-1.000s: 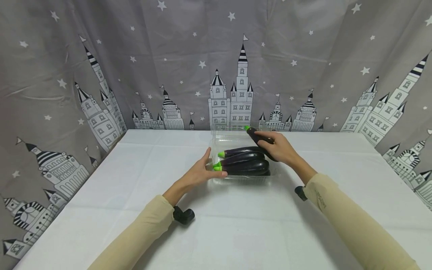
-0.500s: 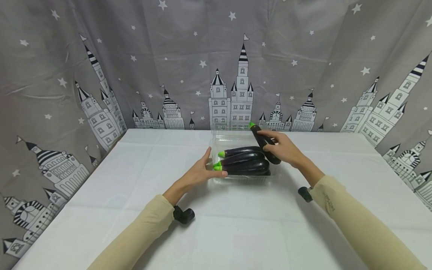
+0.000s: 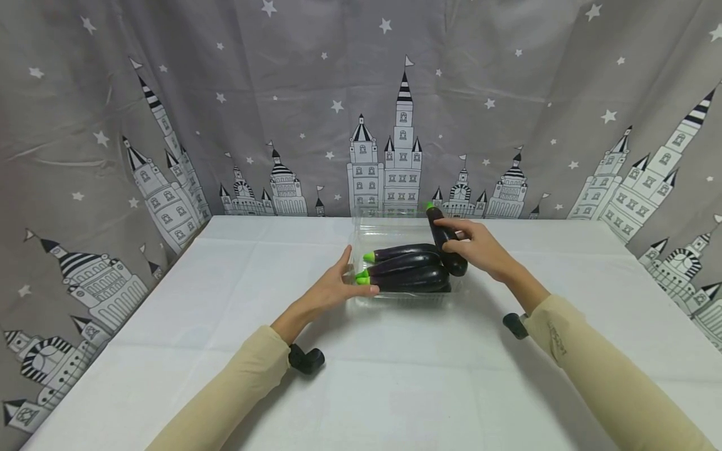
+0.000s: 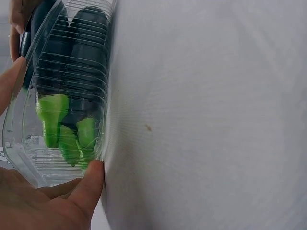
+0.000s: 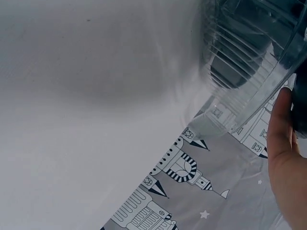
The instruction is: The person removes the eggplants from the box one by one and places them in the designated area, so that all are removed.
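Several dark purple eggplants with green stem ends lie stacked in a clear plastic container. My right hand holds another eggplant above the container's right side, fingers on one side and thumb on the other. It is tilted, green tip toward the back. At the container's left end, my left hand touches it with spread fingers and thumb. In the left wrist view, a fingertip meets the low corner, and another digit reaches the rim. The right wrist view shows only part of the held eggplant.
The container stands near the back of a table covered with white cloth. Behind it hangs a grey curtain printed with castles and stars. A black wrist device sits below the left cuff, another below the right.
My right hand has moved slightly right with its eggplant, which has turned from a strong slant to a more front-to-back line. The left hand, the container and the stacked eggplants have kept their places.
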Available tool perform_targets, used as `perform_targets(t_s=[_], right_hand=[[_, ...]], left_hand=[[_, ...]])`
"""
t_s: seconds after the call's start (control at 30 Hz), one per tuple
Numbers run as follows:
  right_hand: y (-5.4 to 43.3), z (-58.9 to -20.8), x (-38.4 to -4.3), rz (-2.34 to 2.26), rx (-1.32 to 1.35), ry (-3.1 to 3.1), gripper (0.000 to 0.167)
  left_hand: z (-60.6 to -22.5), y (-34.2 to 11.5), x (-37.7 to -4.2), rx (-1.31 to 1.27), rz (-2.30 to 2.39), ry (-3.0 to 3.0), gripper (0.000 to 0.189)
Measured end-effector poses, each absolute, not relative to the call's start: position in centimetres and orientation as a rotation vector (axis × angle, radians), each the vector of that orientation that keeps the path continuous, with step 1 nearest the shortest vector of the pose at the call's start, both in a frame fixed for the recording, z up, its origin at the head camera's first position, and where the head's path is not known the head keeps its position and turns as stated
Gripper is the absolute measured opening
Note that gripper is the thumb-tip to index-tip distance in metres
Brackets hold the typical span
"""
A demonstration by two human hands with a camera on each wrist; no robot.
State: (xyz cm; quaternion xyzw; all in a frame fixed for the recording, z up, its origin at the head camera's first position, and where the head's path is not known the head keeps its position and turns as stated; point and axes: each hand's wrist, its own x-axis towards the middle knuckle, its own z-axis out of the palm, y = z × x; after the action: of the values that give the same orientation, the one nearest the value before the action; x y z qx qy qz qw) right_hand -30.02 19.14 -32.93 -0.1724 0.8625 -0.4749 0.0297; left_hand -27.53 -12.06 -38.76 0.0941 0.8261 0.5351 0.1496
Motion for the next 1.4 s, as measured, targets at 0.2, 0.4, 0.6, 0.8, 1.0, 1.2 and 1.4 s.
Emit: perform_targets(t_s=[0.2, 0.4, 0.6, 0.8, 1.0, 1.2, 1.4], right_hand=[[19.5, -32.8, -29.9, -1.455, -0.521, 2.665, 0.057], [19.9, -33.0, -30.0, -1.442, -0.515, 2.687, 0.056], [20.3, -33.1, -29.9, -1.473, -0.525, 2.673, 0.057], [21.2, -33.4, -29.9, -1.493, -0.509, 2.665, 0.057], [22.1, -33.6, -29.5, -1.516, -0.497, 2.657, 0.058], [22.8, -33.8, -29.2, -1.526, -0.449, 2.639, 0.059], [23.4, -34.2, -28.9, -1.564, -0.402, 2.591, 0.059]], left_hand=[[-38.8, -12.1, -27.5, 0.264, 1.536, 2.376, 0.121], [-38.9, -12.1, -27.5, 0.274, 1.532, 2.384, 0.121], [-38.9, -12.1, -27.5, 0.274, 1.538, 2.381, 0.12], [-38.8, -12.0, -27.5, 0.262, 1.545, 2.378, 0.121], [-38.8, -11.9, -27.6, 0.26, 1.533, 2.379, 0.12], [-38.8, -11.9, -27.7, 0.275, 1.527, 2.384, 0.12], [-38.9, -12.0, -27.7, 0.261, 1.531, 2.388, 0.12]])
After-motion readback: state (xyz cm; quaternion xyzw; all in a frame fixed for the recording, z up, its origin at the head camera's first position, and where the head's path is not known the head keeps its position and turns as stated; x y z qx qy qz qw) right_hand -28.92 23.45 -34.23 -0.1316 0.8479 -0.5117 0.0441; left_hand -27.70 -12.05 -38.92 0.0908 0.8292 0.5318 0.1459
